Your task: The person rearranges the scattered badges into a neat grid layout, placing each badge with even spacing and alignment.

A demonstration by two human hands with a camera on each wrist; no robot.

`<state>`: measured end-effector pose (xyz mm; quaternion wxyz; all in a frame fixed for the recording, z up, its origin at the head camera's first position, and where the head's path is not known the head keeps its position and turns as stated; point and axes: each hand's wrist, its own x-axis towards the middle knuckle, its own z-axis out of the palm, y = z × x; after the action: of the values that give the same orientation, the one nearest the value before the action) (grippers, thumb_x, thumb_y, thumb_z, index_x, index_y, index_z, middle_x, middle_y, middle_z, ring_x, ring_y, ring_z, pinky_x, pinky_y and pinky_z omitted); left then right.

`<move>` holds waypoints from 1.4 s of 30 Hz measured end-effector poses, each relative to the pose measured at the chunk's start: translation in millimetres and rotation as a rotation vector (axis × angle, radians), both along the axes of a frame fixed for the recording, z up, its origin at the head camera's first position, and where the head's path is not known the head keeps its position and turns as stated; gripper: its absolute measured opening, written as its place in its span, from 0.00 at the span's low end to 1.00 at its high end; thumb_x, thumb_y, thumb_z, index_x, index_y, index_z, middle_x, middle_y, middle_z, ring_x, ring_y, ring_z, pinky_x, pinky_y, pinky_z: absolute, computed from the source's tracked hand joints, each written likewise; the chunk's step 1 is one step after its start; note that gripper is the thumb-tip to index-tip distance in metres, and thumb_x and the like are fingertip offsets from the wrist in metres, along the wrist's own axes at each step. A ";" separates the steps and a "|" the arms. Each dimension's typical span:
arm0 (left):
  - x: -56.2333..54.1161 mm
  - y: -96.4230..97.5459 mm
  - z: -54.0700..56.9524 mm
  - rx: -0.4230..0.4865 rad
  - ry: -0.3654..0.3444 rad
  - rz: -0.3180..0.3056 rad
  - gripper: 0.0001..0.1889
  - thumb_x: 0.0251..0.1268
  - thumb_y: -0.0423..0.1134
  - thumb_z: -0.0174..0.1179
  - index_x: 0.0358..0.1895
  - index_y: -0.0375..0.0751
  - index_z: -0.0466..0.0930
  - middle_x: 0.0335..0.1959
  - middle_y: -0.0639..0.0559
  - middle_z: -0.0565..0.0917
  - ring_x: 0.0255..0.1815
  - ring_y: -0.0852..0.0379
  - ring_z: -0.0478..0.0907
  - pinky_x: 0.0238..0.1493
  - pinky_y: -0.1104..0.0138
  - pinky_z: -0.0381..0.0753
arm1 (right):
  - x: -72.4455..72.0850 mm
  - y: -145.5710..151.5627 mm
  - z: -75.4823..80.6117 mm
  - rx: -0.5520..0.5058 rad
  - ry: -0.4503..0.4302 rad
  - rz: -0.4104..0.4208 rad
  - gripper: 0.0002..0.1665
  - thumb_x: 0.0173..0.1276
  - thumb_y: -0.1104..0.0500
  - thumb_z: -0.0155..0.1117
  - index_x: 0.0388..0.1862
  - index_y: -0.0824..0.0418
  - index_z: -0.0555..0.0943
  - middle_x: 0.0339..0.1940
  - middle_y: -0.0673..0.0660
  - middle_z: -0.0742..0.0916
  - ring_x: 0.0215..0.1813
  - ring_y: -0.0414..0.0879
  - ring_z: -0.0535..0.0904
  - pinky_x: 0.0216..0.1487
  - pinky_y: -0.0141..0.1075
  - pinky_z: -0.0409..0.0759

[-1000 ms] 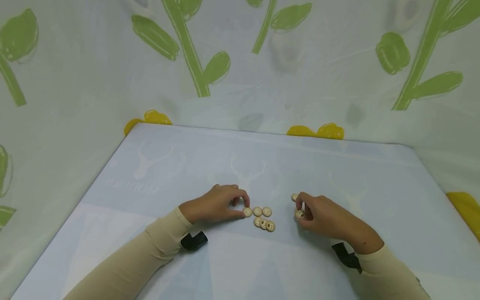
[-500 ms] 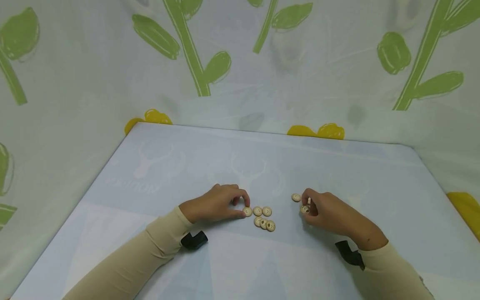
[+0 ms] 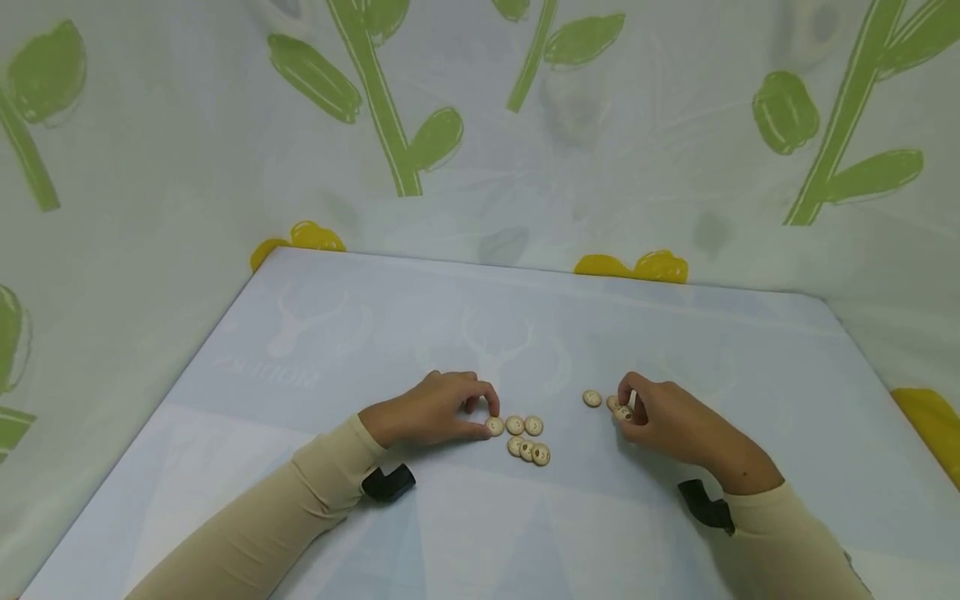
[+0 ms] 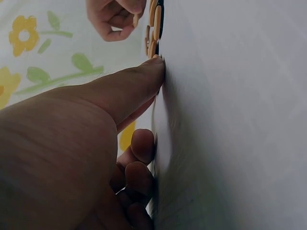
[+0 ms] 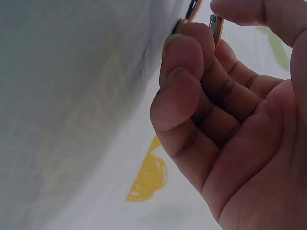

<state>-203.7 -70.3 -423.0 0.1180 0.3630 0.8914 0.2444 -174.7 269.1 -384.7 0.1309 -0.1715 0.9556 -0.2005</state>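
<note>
My left hand [image 3: 438,407] rests on the table with thumb and index finger pinching a round wooden button [image 3: 494,426]. Beside it, two more wooden buttons [image 3: 524,425] carry on the row. Nearer me, several buttons [image 3: 528,451] overlap in a second row. Over to the right, my right hand [image 3: 667,421] pinches a tilted wooden button [image 3: 623,413] between thumb and fingertips; the right wrist view shows this button [image 5: 218,32] edge-on. Just behind it a partly hidden button [image 3: 612,402] peeks out. Another button [image 3: 592,398] lies flat a little left of that.
A pale table cover [image 3: 375,317] with faint deer-head prints spreads under everything. Behind it hangs a light curtain [image 3: 487,150] with green leaves and yellow flowers. A black strap piece [image 3: 388,483] sits at the left wrist, and another black piece [image 3: 705,505] at the right.
My right hand has moved right and slightly away from me with its button, uncovering the buttons behind it. My left hand and the two rows look unmoved.
</note>
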 end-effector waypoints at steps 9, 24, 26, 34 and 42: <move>-0.2 -0.5 -0.2 0.001 0.011 -0.002 0.09 0.63 0.51 0.68 0.45 0.62 0.81 0.31 0.63 0.74 0.35 0.65 0.70 0.41 0.63 0.64 | -5.5 7.9 -3.1 0.033 0.001 -0.035 0.14 0.64 0.61 0.65 0.44 0.60 0.71 0.23 0.50 0.79 0.25 0.41 0.71 0.25 0.32 0.71; 0.5 -0.1 -1.2 -0.011 -0.008 -0.002 0.09 0.64 0.51 0.68 0.45 0.62 0.81 0.32 0.63 0.74 0.36 0.66 0.70 0.42 0.63 0.62 | -8.5 19.0 -8.8 0.053 0.001 -0.054 0.11 0.64 0.61 0.64 0.42 0.61 0.72 0.22 0.50 0.79 0.24 0.41 0.71 0.24 0.32 0.71; 0.5 0.1 -0.9 -0.007 -0.009 0.000 0.09 0.64 0.51 0.68 0.45 0.62 0.81 0.32 0.63 0.74 0.35 0.66 0.70 0.42 0.63 0.63 | -8.6 19.6 -8.8 0.055 0.001 -0.056 0.11 0.64 0.62 0.64 0.42 0.61 0.72 0.22 0.50 0.79 0.24 0.41 0.71 0.24 0.32 0.71; 0.3 1.0 -0.1 -0.010 -0.014 0.006 0.09 0.64 0.51 0.68 0.45 0.62 0.81 0.32 0.63 0.74 0.35 0.65 0.70 0.42 0.63 0.64 | -10.3 21.8 -9.6 0.059 -0.032 -0.079 0.11 0.66 0.61 0.63 0.43 0.61 0.72 0.23 0.51 0.79 0.25 0.42 0.72 0.26 0.33 0.72; 0.6 1.2 -0.4 -0.001 0.004 0.005 0.09 0.64 0.51 0.68 0.45 0.62 0.81 0.31 0.62 0.74 0.35 0.65 0.70 0.41 0.64 0.65 | -9.8 24.1 -10.9 0.043 -0.008 -0.091 0.11 0.66 0.62 0.63 0.43 0.62 0.72 0.22 0.51 0.78 0.24 0.42 0.71 0.25 0.33 0.71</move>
<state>-203.1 -69.1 -423.5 0.1158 0.3613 0.8926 0.2435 -184.5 293.3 -395.6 0.1293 -0.1240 0.9660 -0.1865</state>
